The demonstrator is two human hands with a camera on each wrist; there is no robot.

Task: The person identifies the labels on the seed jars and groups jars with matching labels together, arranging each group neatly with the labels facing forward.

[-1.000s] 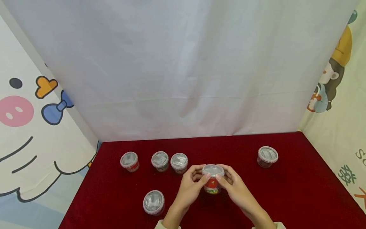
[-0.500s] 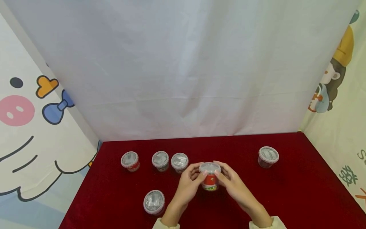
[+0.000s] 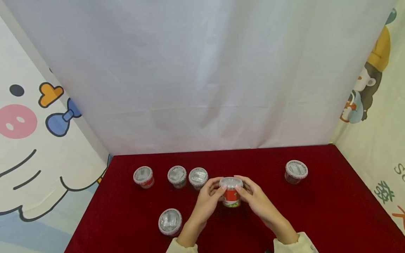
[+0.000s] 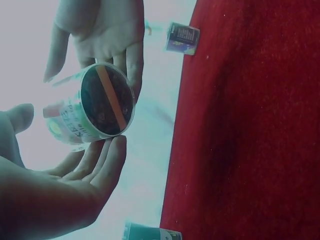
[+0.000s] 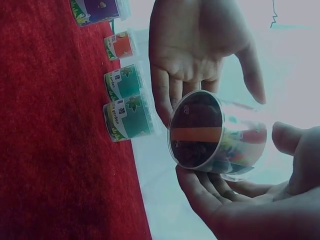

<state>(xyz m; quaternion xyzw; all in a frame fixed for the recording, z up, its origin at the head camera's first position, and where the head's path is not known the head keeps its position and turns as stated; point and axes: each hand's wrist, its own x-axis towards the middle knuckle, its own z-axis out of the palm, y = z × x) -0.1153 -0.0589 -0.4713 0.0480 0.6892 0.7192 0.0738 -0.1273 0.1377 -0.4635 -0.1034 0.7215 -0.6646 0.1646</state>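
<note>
Both hands hold a clear plastic tub with a lid and a red label (image 3: 231, 195) near the middle of the table. My left hand (image 3: 204, 205) grips its left side, and my right hand (image 3: 261, 205) grips the right, with both thumbs near the front of the rim. From the left wrist view, the tub's round base (image 4: 112, 107) shows dark contents and an orange strip across it. The right wrist view shows the same base (image 5: 192, 150) well off the red cloth, with fingers curled along the wall on either side.
Several similar lidded tubs stand on the red cloth (image 3: 253, 165): a red-labelled one (image 3: 143, 177) at back left, a close pair (image 3: 177, 177) beside it, one tub (image 3: 171, 222) at front left and another (image 3: 296, 171) at back right. A white curtain (image 3: 202, 88) hangs behind.
Both hands have carried the red-labelled tub slightly to the left and farther from the body, still gripping it from both sides. The other tubs have not moved.
</note>
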